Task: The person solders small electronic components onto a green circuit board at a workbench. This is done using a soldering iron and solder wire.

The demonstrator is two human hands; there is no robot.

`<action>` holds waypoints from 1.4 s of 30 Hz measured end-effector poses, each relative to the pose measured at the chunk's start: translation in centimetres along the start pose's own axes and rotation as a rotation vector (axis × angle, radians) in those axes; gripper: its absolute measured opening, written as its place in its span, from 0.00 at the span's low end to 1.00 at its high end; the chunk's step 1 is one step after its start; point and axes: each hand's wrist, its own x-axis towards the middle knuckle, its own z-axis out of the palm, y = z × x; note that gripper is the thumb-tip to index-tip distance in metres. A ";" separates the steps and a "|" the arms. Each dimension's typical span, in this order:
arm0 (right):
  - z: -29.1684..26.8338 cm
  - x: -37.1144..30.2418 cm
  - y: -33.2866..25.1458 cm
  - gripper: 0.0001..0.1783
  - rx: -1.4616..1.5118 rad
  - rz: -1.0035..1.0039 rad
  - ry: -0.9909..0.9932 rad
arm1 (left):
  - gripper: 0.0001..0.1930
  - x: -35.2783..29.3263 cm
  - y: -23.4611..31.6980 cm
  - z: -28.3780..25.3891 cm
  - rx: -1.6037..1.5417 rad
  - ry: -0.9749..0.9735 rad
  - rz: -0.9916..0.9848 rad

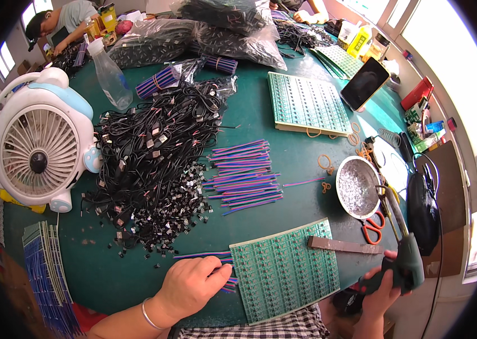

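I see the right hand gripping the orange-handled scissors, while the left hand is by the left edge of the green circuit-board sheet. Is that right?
Not quite: in the head view, the right hand grips a dark green gun-shaped tool; the orange-handled scissors lie on the table. The left hand is indeed by the left edge of the green circuit-board sheet.

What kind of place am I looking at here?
Probably a small electronics assembly workshop: green circuit-board panels, a big heap of black cables, and what looks like a green-handled soldering gun in the right hand.
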 end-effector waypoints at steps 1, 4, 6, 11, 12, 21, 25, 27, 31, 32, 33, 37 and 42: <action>0.4 0.6 -0.2 0.20 0.000 0.000 0.000 | 0.08 0.0 -0.1 0.0 -0.001 0.006 0.000; 0.3 1.0 -0.2 0.18 -0.105 -0.047 0.016 | 0.08 0.1 0.3 -0.1 0.005 0.011 0.005; -0.6 0.2 0.1 0.20 -0.057 -0.027 -0.097 | 0.09 0.1 0.2 -0.1 0.008 0.005 0.002; 0.8 -2.1 -0.3 0.26 0.050 0.046 -0.358 | 0.10 -0.1 0.4 -0.3 0.010 -0.009 -0.008; 0.2 -2.4 0.5 0.29 0.108 0.072 -0.408 | 0.11 0.0 0.4 -0.4 -0.017 -0.010 -0.021; 0.2 -4.6 1.3 0.29 0.220 0.241 -0.413 | 0.15 -1.4 2.7 -4.2 -0.339 0.093 -0.124; -0.8 -4.5 1.4 0.28 0.212 0.460 -0.694 | 0.21 -2.2 3.6 -2.2 -1.673 -0.365 -0.920; 0.6 -5.4 1.0 0.26 0.218 0.459 -0.674 | 0.21 -2.4 3.7 -1.2 -1.843 -0.351 -1.019; 1.0 -5.6 1.1 0.18 0.079 0.240 -0.674 | 0.13 -2.0 3.3 -0.9 -1.791 -0.325 -1.101; 0.8 -5.9 1.5 0.17 0.046 0.273 -0.705 | 0.13 -2.0 3.3 -0.8 -1.789 -0.324 -1.100; 0.6 -6.1 1.6 0.16 0.008 0.308 -0.732 | 0.12 -2.0 3.1 -0.7 -1.755 -0.317 -1.113; 1.1 -6.6 1.2 0.15 0.024 0.312 -0.676 | 0.08 -1.9 3.1 -0.8 -1.683 -0.272 -1.134; 0.1 -6.2 1.0 0.15 0.021 0.351 -0.757 | 0.12 -1.1 2.4 -1.6 -0.644 -0.119 -0.504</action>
